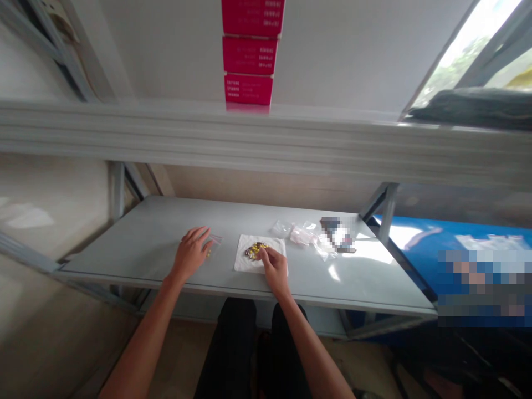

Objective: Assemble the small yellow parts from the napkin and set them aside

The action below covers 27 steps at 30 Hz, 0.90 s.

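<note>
A white square cloth or paper [242,264] lies on the table, with a small pile of glossy yellow and dark-brown pieces [254,250] on it, perhaps capsules. Over the pile's right side is my right hand [276,268], thumb and fingers pinched together; whatever is between the fingertips is hidden. To the left, my left hand [192,250] lies palm down with its fingers stretched out, touching the edge of a small clear zip bag [215,247]. A few yellow pieces [208,253] show in that bag near the fingertips.
Crumpled clear plastic bags [302,235] lie right of the cloth, beside a blurred dark item [332,227]. A shelf edge [249,133] crosses above the table, carrying stacked pink-red boxes [248,58]. A blue surface [415,233] with a blurred patch lies far right.
</note>
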### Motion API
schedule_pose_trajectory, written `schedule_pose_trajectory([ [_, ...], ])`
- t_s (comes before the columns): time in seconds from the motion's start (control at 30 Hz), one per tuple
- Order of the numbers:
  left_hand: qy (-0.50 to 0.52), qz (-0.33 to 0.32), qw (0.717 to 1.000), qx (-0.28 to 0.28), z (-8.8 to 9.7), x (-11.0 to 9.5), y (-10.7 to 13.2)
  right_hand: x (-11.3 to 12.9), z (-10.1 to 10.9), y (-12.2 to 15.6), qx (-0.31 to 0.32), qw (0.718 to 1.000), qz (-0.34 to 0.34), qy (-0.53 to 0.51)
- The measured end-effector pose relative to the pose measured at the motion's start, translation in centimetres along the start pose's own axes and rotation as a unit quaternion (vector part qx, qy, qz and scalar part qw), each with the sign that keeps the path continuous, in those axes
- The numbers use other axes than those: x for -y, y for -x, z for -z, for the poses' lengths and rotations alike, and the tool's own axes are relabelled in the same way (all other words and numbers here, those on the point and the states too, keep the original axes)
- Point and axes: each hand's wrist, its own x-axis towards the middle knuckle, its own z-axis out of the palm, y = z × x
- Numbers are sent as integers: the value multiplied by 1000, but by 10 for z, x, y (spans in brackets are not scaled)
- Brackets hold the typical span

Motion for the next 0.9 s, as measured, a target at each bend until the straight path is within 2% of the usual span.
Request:
schedule_pose_trajectory([
  [0.1,-4,-52,997,58,-12,-11,18,-4,-2,0,-15,998,16,54],
  [0.2,-18,-42,997,69,-26,-12,29,-11,6,-17,-37,983,54,169],
  [0.33,-32,-6,999,35,-33,-14,30,-24,35,-65,-81,928,86,354],
  [0.43,-38,9,999,-12,-23,-22,28,-36,55,-97,-15,890,69,451],
  [0.53,-32,15,997,-71,-7,-32,26,-45,63,-114,24,876,39,479],
  [0.6,-7,6,995,-101,3,-39,25,-43,64,-115,20,891,52,450],
  [0.67,36,-4,992,-124,11,-50,20,-33,60,-111,17,925,86,369],
  [0.7,63,-6,989,-131,14,-58,15,-25,56,-107,28,945,101,310],
  [0.77,118,-18,984,-129,17,-76,1,-8,47,-98,88,977,100,168],
  [0.83,173,-36,979,-104,17,-93,-17,7,38,-88,163,981,92,52],
  [0.9,240,-41,967,-70,13,-104,-33,15,33,-81,199,976,85,-3],
])
